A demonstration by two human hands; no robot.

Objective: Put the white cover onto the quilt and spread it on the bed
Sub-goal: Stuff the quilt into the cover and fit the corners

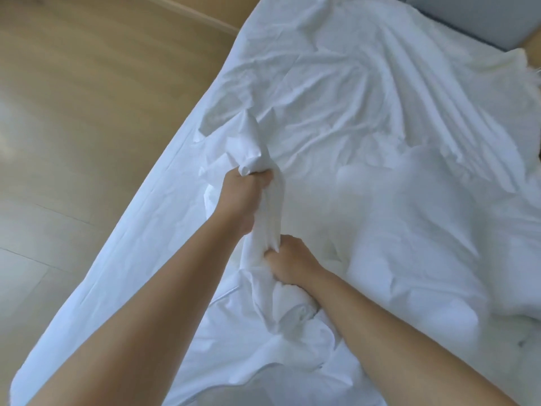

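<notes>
The white cover (336,92) lies wrinkled over most of the bed (140,218). A thick bunched rope of the cover runs from the middle of the bed toward me. My left hand (244,191) grips the upper end of that bunch, with cloth sticking out above the fist. My right hand (288,259) grips the same bunch lower down, close to the left forearm. The fluffy cream quilt (518,68) shows at the far right edge of the bed, and a puffy white mass (409,230) lies to the right of my hands.
Light wooden floor (73,112) runs along the left side of the bed. A grey headboard or cushion (468,16) sits at the top right corner. The flat bed sheet (117,259) shows along the left edge.
</notes>
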